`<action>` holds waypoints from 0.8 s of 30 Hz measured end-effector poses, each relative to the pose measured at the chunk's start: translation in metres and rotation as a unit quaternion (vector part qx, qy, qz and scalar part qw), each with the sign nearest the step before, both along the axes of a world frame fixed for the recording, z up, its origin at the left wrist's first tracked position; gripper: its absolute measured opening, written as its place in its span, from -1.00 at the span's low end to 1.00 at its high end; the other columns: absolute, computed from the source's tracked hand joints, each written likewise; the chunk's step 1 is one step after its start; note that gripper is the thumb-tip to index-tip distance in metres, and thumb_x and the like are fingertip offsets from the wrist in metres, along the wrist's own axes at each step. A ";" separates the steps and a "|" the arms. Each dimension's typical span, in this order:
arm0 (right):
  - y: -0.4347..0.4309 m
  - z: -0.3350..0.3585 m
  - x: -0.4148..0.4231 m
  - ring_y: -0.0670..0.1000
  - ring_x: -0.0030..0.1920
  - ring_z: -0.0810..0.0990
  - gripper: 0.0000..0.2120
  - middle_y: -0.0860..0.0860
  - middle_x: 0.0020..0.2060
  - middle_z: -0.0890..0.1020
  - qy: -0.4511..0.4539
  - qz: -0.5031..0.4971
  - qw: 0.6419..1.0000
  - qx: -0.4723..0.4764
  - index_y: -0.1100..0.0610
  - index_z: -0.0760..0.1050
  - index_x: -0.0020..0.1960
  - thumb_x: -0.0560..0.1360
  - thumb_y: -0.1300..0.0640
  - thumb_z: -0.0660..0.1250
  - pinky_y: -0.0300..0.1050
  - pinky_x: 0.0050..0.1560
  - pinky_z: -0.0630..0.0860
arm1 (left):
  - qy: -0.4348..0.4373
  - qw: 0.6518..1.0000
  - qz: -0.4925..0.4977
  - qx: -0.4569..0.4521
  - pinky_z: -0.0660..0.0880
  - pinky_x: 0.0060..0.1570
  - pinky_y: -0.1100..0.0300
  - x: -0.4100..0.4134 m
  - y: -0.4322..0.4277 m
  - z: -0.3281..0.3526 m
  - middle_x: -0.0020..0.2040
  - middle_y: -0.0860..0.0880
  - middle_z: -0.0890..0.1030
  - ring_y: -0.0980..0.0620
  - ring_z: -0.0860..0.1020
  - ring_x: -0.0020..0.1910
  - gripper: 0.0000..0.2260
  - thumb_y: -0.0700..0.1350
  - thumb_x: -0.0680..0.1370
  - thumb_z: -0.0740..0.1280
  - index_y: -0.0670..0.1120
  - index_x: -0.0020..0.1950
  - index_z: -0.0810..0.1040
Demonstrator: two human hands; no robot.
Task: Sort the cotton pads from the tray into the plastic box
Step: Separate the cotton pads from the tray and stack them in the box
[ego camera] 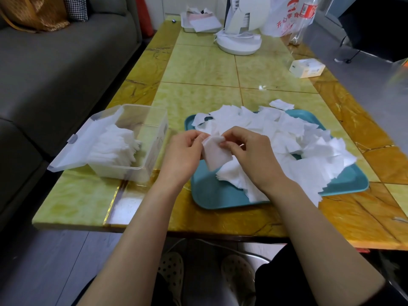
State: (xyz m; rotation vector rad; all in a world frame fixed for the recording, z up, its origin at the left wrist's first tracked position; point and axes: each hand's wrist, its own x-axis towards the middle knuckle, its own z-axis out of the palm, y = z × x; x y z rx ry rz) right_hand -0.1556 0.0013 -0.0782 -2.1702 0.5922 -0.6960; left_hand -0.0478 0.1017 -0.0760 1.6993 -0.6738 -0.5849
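Note:
A teal tray (223, 195) lies on the table, heaped with several loose white square cotton pads (287, 133). Above the tray's near left part, my left hand (183, 153) and my right hand (249, 151) both pinch a small stack of cotton pads (215, 154) between them. To the left stands a clear plastic box (152, 127) with its lid (88, 140) swung open to the left. A row of pads (114, 146) stands on edge in the box's left part; its right part shows only the bare bottom.
One pad (281, 104) lies on the table beyond the tray. At the far end stand a white fan base (238, 44), a white tray of papers (201, 23), a plastic bag (289, 16) and a small white box (306, 68). A grey sofa (55, 69) runs along the left.

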 end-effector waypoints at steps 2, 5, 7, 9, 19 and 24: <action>0.000 -0.001 0.001 -0.24 -0.19 0.51 -0.83 -0.15 -0.23 0.59 0.002 -0.002 1.000 -0.015 -0.01 0.54 -0.14 0.50 0.25 0.31 -0.43 -0.15 0.39 | -0.007 1.000 -0.003 0.007 0.60 0.03 0.01 0.000 0.000 0.001 -0.13 -0.16 0.68 -0.08 0.66 -0.07 -0.76 -0.16 0.63 0.21 -0.07 -0.15 0.62; 0.000 -0.002 0.002 -0.21 -0.11 0.54 -0.88 -0.07 -0.12 0.60 -0.016 -0.012 1.000 -0.001 0.06 0.55 -0.08 0.48 0.26 0.33 -0.45 -0.11 0.41 | -0.018 1.000 -0.008 0.016 0.58 0.05 -0.05 -0.003 0.001 0.003 -0.16 -0.11 0.68 -0.07 0.65 -0.08 -0.74 -0.14 0.63 0.22 0.01 -0.20 0.60; 0.000 -0.001 0.003 -0.29 -0.14 0.54 -0.90 -0.10 -0.13 0.61 -0.014 -0.006 0.999 0.038 0.07 0.53 -0.09 0.49 0.26 0.33 -0.50 -0.16 0.39 | -0.023 0.999 -0.012 0.018 0.58 0.05 -0.07 -0.004 0.002 0.003 -0.18 -0.08 0.68 -0.07 0.65 -0.09 -0.73 -0.13 0.63 0.22 0.04 -0.21 0.60; 0.000 -0.001 0.003 -0.30 -0.18 0.54 -0.92 -0.14 -0.18 0.61 -0.006 0.001 0.998 0.059 0.08 0.52 -0.11 0.48 0.24 0.34 -0.51 -0.17 0.40 | -0.029 0.999 -0.009 0.020 0.57 0.04 -0.10 -0.004 0.003 0.003 -0.17 -0.13 0.68 -0.08 0.65 -0.10 -0.74 -0.13 0.63 0.22 -0.01 -0.19 0.62; 0.001 0.002 0.006 -0.23 -0.27 0.59 -0.87 -0.05 -0.23 0.63 -0.078 -0.044 0.972 0.219 0.02 0.46 -0.05 0.48 0.19 0.38 -0.34 -0.18 0.53 | -0.011 0.999 0.021 -0.023 0.56 -0.03 -0.04 -0.005 0.003 0.007 -0.20 -0.12 0.69 -0.05 0.65 -0.17 -0.81 -0.04 0.49 0.42 -0.17 -0.16 0.63; 0.002 -0.003 0.004 -0.16 -0.16 0.58 -0.88 -0.09 -0.19 0.63 -0.009 -0.039 0.999 0.034 0.05 0.51 -0.04 0.46 0.21 0.38 -0.38 -0.14 0.49 | -0.079 0.993 0.083 -0.011 0.42 -0.28 0.23 -0.003 0.004 0.004 -0.30 -0.03 0.60 0.11 0.51 -0.32 -0.88 -0.14 0.54 0.35 -0.14 -0.19 0.55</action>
